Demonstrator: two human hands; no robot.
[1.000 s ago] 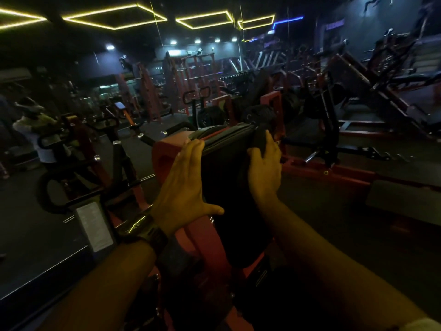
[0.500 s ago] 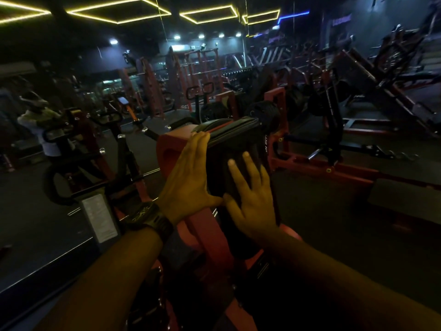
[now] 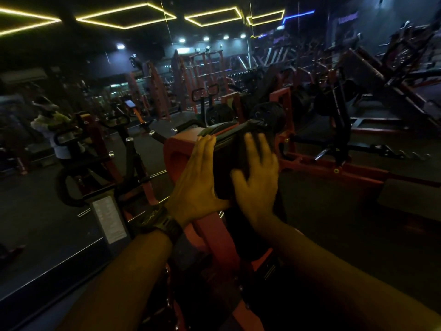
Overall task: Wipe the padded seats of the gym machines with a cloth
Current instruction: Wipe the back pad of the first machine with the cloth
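gym | red weight machines (image 3: 334, 163) | exercise bike (image 3: 124, 149) | racks (image 3: 202, 75)

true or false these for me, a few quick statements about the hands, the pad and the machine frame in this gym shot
1. The left hand and the right hand both touch the black pad. True.
2. The wristwatch is on the right wrist. False: it is on the left wrist.
3. The right hand lies flat on the pad with its fingers spread. True.
4. The frame beside the pad is blue. False: it is red.
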